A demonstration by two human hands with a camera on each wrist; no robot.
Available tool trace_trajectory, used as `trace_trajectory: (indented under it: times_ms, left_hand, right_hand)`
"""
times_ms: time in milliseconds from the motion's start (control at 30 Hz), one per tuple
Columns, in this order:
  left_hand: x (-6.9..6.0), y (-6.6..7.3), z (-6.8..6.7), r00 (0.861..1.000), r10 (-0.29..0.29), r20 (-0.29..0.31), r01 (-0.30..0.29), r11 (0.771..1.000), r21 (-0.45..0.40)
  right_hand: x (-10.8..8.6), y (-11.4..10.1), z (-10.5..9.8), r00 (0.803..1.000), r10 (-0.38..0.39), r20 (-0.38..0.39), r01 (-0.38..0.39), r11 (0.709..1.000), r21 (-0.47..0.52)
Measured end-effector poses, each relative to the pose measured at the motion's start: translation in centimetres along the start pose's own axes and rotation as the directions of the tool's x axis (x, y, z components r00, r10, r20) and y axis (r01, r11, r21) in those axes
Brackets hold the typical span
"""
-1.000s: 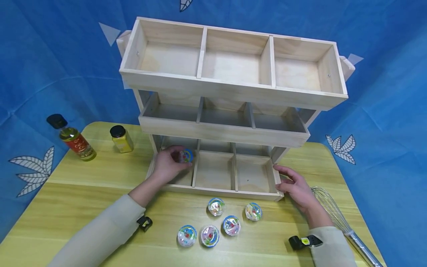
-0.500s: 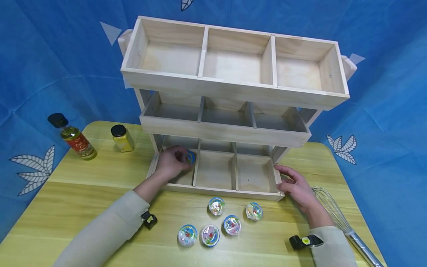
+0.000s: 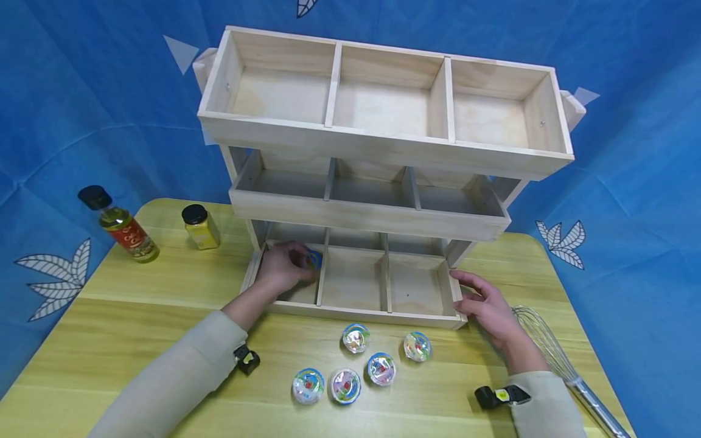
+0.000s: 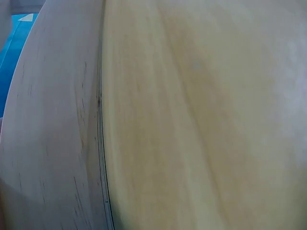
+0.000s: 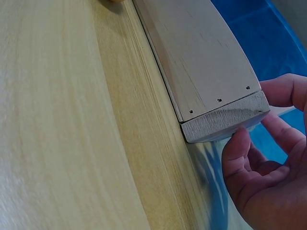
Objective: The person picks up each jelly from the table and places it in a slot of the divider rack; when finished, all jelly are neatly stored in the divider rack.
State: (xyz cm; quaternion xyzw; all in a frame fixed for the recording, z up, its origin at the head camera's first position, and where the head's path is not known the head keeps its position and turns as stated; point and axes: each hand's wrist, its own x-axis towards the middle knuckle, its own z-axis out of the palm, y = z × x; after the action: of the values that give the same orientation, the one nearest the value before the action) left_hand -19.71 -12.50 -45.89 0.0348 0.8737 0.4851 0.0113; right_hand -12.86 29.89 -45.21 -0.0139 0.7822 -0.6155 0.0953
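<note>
1. Head view shows my left hand (image 3: 282, 267) pinching a small lidded cup (image 3: 314, 260) inside the left compartment (image 3: 298, 295) of the rack's bottom tier, beside the left divider (image 3: 321, 277). My fingers hide most of it, so I cannot tell whether its base touches the floor.
2. My right hand (image 3: 484, 307), thumb and fingers bent, grips the right end of the bottom tier at its front corner.
3. Risk: the cup could tip or catch on the divider if I let go unevenly, since I pinch it from one side.
4. Risk: lifting out steeply, I could knock my knuckles on the middle tier (image 3: 369, 216), which overhangs that compartment.
5. Risk: a hard push or pull from my right hand could skid the wooden rack (image 3: 350, 135) toward the bench's near edge, nudging the loose cups (image 3: 345, 386).
6. Risk: my right forearm lies close to the whisk (image 3: 553, 350); a careless swing could send it over the bench's (image 3: 82, 365) right edge.
7. Count: six cups, five loose between rack and near edge, one in my hand; one rack, three tiers; one whisk; one oil bottle (image 3: 128, 234) by the left edge; one yellow jar (image 3: 201, 230) toward the far-left corner.
</note>
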Motion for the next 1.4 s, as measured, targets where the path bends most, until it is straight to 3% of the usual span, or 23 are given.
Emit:
trace_trajectory:
  times_ms: [267,567,667,800,900,1000,1233,1333,1400]
  left_hand:
    - [0.0,-0.1,-0.3,0.999,0.008,0.035,-0.008,1.000,-0.008]
    - [-1.4,0.2,-1.9,0.996,0.090,0.008,-0.090,0.988,0.121]
    - [-2.5,0.5,-2.3,0.995,0.103,-0.014,-0.101,0.988,0.117]
    - [-4.3,1.0,-2.8,0.994,0.076,-0.077,-0.080,0.996,-0.045]
    - [-5.6,1.5,-3.0,0.990,0.075,-0.116,-0.096,0.978,-0.185]
    - [-6.9,2.1,-3.2,0.986,0.098,-0.138,-0.132,0.957,-0.259]
    - [-10.3,1.8,-2.3,0.970,0.152,-0.191,-0.200,0.942,-0.269]
    - [-11.8,1.4,-1.9,0.972,0.177,-0.158,-0.214,0.939,-0.268]
    - [-12.7,1.1,-1.8,0.976,0.194,-0.103,-0.215,0.940,-0.266]
  right_hand:
    - [0.0,0.0,-0.1,1.000,-0.006,0.001,0.006,1.000,-0.021]
    - [-0.1,0.0,0.0,1.000,0.002,-0.001,-0.002,1.000,-0.018]
    - [-0.2,-0.1,0.0,1.000,0.004,0.000,-0.004,1.000,-0.018]
    - [-0.1,-0.1,0.1,1.000,-0.004,0.002,0.004,1.000,0.000]
    - [-0.1,0.0,0.1,1.000,-0.014,0.002,0.014,1.000,0.022]
    - [0.0,0.1,0.1,1.000,-0.017,0.000,0.017,1.000,0.022]
    - [-0.1,-0.1,0.2,1.000,-0.020,-0.003,0.020,1.000,0.001]
    - [-0.1,-0.1,0.2,1.000,-0.022,-0.002,0.022,1.000,0.001]
    - [-0.1,0.0,0.2,1.000,-0.026,-0.001,0.026,1.000,-0.004]
